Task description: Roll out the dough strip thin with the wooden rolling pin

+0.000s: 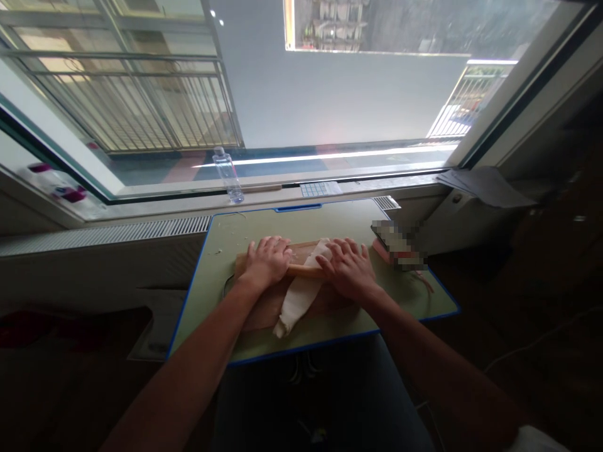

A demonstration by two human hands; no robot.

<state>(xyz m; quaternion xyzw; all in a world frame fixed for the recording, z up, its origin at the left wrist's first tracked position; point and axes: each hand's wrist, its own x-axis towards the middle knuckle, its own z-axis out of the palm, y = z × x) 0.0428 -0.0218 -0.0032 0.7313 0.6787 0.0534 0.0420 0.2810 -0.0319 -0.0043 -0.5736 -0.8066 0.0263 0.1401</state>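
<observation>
A wooden rolling pin lies crosswise over a long strip of pale dough on a brown wooden board. My left hand rests on the pin's left part, palm down, its fingers stretched forward over it. On the right part lies my right hand, also palm down, with the fingers spread and the thumb by the dough. Both hands are open and hide the pin's ends. The dough runs slantwise under the pin, its near end thick and ragged at the board's front edge.
The board lies on a small green table with a blue rim. At its right lies a phone-like object, partly blurred out. A clear bottle stands on the windowsill, with papers to the right. Small crumbs dot the table's left side.
</observation>
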